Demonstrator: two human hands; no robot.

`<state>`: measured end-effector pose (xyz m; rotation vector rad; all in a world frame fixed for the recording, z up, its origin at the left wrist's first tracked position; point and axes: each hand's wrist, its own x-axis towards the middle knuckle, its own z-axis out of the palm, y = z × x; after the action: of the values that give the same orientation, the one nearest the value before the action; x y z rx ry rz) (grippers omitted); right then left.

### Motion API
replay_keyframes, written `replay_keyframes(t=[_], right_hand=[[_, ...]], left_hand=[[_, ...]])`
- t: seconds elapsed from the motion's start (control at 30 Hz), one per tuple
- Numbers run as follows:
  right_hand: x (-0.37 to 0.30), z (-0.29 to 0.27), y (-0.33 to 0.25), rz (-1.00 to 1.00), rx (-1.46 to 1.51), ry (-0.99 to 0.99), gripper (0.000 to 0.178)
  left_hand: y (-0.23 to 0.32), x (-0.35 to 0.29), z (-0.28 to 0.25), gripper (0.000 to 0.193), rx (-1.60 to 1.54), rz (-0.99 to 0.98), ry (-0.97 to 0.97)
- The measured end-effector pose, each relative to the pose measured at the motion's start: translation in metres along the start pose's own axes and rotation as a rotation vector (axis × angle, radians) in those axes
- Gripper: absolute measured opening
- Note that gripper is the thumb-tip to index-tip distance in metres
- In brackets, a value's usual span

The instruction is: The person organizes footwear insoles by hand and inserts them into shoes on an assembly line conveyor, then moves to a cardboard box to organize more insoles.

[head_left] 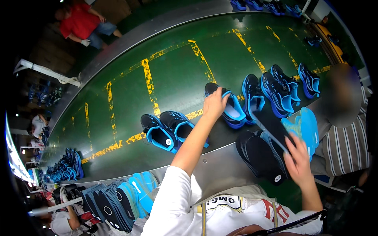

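My left hand point(214, 104) grips a black and blue sneaker point(235, 111) by its upper, fingers at the collar opening. The sneaker stands on the green belt with its toe pointing away from me, and its pale inside shows. In my right hand point(299, 159) is a black insole point(271, 126), pinched at one end and held tilted. Its far end reaches toward the heel of the held sneaker and the neighbouring sneaker point(252, 94). Below it lies a pile of black insoles point(256, 155) at the belt's metal edge, beside a pile of light-blue insoles point(308, 128).
Left of my arm stand two sneakers point(159, 137) with heels toward me; several more point(279, 88) stand to the right. Insole stacks point(118, 200) lie at lower left. A person in a striped top point(346, 137) sits close on the right; a person in red point(80, 21) is across the belt.
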<state>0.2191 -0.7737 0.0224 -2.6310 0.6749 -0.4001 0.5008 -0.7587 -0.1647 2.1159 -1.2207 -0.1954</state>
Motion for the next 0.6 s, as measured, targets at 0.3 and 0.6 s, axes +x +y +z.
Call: replay_keyframes(t=[0.3,0.6], right_hand=[[0.102,0.086,0.047,-0.334,-0.249,-0.137,0.008],[0.144,0.095,0.035,-0.325,-0.405,-0.311,0.009]], left_hand=[[-0.013,0.033,-0.004,0.031,-0.774,-0.603,-0.217],[-0.018,0.010,0.019,0.028,-0.725,-0.370,0.068]])
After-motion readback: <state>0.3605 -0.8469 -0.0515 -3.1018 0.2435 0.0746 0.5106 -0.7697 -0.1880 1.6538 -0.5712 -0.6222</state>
